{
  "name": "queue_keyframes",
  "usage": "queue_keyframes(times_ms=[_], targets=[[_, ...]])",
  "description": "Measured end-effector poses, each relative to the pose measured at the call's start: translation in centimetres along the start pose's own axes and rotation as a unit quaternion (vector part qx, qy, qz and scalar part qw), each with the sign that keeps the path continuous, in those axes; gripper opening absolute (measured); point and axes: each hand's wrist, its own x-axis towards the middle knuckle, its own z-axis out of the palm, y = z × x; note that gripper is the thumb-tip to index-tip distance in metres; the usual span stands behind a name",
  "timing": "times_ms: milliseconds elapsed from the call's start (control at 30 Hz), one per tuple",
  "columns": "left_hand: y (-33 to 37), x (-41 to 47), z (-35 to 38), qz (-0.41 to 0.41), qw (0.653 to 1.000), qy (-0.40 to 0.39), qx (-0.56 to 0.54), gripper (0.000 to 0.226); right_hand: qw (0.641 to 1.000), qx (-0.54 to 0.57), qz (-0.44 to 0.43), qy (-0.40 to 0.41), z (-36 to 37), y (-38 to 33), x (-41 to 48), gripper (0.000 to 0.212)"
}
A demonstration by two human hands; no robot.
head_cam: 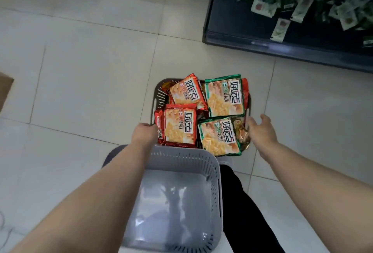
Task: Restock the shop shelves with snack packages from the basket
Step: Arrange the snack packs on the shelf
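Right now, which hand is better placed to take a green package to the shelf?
Right. The right hand is open beside the near green package, on the same side as the shelf; the left hand is by the near red package.

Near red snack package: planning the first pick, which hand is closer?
Left. The left hand is at the left edge of the near red package; the right hand is across the dark basket, beyond the near green package.
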Motion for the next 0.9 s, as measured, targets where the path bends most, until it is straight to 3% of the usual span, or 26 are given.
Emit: queue_keyframes(times_ms=[167, 333, 500, 700, 900], targets=[[2.1, 6.1, 2.5, -0.009, 1.000, 0.019, 0.017, 0.053, 0.998, 0.005, 0.052, -0.016, 2.9, 2.2, 6.0, 0.082], [2.4, 9.6, 4.3, -0.038, 0.996, -0.043, -0.070, 0.027, 0.994, 0.060, 0.065, -0.062, 5.2, 4.1, 8.4, 0.061], [4.7, 8.9, 5.0, -0.061, 0.987, -0.067, -0.136, 0.035, 0.986, 0.142, 0.065, -0.053, 4.1, 4.6, 8.8, 0.055], [11.0, 3.0, 6.2, 0.003, 0.983, -0.152, -0.104, 0.026, 0.974, 0.203, 0.098, 0.008, -2.3, 4.8, 7.9, 0.052], [16.5, -6.6, 6.3, 0.071, 0.980, -0.182, -0.039, 0.027, 0.954, 0.257, 0.130, 0.079, -9.7, 6.7, 2.8, 0.053]])
